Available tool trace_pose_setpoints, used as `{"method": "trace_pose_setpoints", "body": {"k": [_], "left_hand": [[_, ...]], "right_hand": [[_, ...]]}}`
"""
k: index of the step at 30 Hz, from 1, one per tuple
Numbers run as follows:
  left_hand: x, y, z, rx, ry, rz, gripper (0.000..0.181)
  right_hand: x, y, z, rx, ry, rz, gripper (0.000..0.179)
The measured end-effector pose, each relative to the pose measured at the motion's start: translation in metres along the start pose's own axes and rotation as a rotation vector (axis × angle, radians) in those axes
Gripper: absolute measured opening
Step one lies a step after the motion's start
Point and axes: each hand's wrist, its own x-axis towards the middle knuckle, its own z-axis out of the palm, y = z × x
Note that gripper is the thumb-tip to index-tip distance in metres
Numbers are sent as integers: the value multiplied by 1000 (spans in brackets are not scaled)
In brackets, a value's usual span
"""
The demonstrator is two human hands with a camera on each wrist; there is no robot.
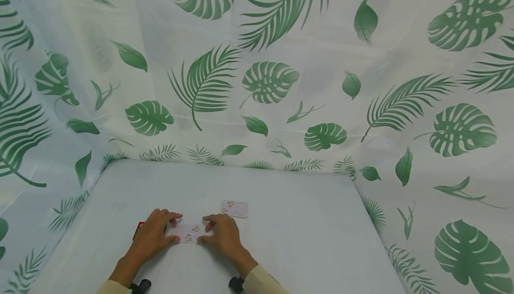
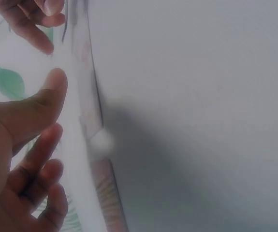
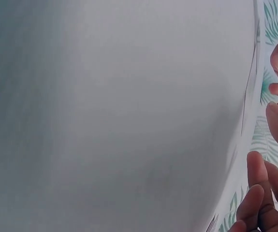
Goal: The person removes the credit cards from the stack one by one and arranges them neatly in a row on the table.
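Note:
A pale pink-and-white printed card (image 1: 188, 233) lies flat on the white table between the two hands. My left hand (image 1: 152, 236) is at the card's left end, thumb and forefinger apart near its corners. At the other end, my right hand (image 1: 222, 236) has its thumb and forefinger spread the same way. Whether the fingertips touch the card is too small to tell. In the left wrist view, the left hand (image 2: 27, 150) has a gap between thumb and fingers. The right wrist view shows the right hand (image 3: 269, 193) with relaxed fingers.
A second similar card (image 1: 234, 209) lies just beyond the right hand. Something red (image 1: 138, 229) is partly hidden behind the left hand. The white table (image 1: 305, 231) is bordered by leaf-printed curtains (image 1: 273, 120) at the back and sides.

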Motion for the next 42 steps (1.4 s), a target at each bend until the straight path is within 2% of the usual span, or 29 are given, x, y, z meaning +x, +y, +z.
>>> {"method": "trace_pose_setpoints", "body": {"k": [12, 20, 35, 42], "left_hand": [[8, 9, 6, -10, 41, 45, 62], [14, 17, 10, -29, 96, 98, 62], [27, 33, 14, -62, 76, 91, 63], [34, 40, 16, -79, 74, 106, 63]], "right_hand": [[1, 8, -14, 22, 36, 37, 55], [1, 13, -22, 21, 66, 39, 54], [1, 24, -33, 2, 102, 18, 54], [4, 32, -36, 27, 102, 54, 55]]}}
